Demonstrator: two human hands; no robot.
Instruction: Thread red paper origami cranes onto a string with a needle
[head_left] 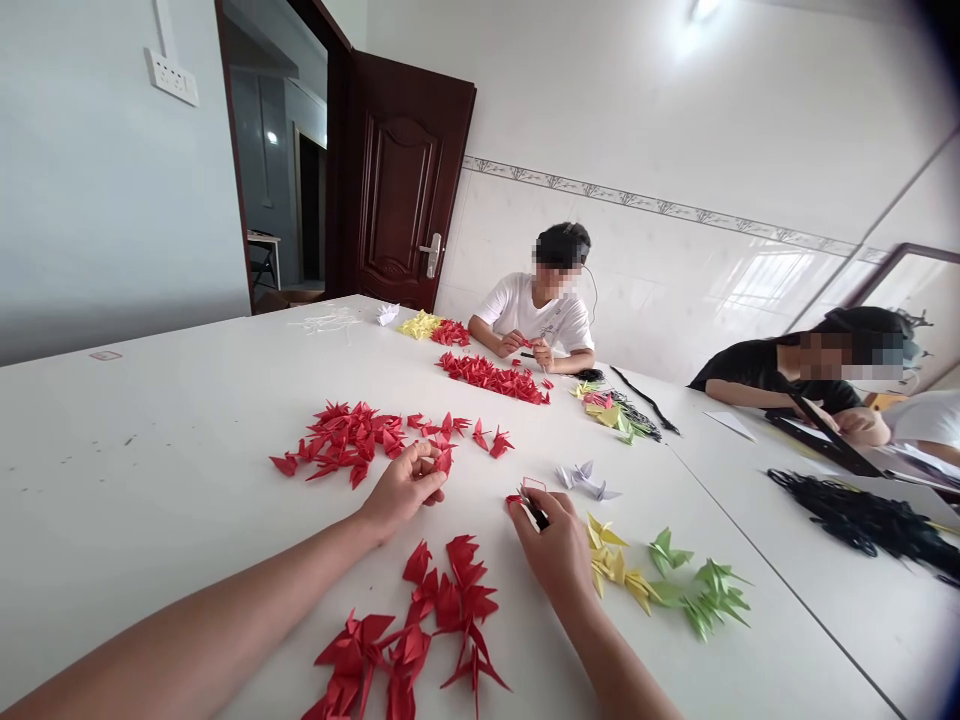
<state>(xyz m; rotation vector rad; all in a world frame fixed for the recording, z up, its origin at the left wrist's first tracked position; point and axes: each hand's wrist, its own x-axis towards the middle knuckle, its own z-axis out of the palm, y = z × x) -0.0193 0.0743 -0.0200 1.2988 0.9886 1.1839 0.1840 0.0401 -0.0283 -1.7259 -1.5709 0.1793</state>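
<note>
My left hand (405, 487) pinches a red paper crane (444, 461) between thumb and fingers, at the right end of a loose heap of red paper cranes (352, 437). Closed around a small black-handled tool (538, 514) with a thin metal tip, my right hand (556, 548) rests on the table a little further right. A small red paper piece (514, 499) shows at its fingertips; whether they grip it I cannot tell. Several red cranes (451, 598) lie nearer to me, between my forearms. Beside my right hand are white cranes (585, 478), yellow cranes (616, 566) and green cranes (712, 595).
Across the white table (187, 400), a person in a white shirt (534, 315) handles red paper behind a long pile of red cranes (495, 378). Strung coloured cranes (611, 412) and a bundle of black cords (862, 515) lie rightward. Another person in black (750, 372) sits far right.
</note>
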